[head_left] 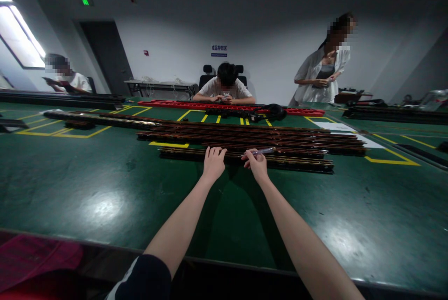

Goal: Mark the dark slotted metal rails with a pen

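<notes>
My left hand (214,165) rests on the nearest bundle of long dark strips (297,163), its fingers spread and bent over the top. My right hand (257,165) pinches a slim screwdriver-like tool with a translucent handle (266,150). Its thin tip points left, toward the strips near my left hand. Whether the tip touches them, I cannot tell. Just behind lies a larger stack of similar strips (245,132) with coppery edges, lying lengthwise across the table.
The green table (133,188) has yellow tape markings. Behind the stacks lie a red slotted rail (168,104) and a coil of black cable (275,112). White paper (332,126) lies at right. Two people sit across the table; another person (322,73) stands at right.
</notes>
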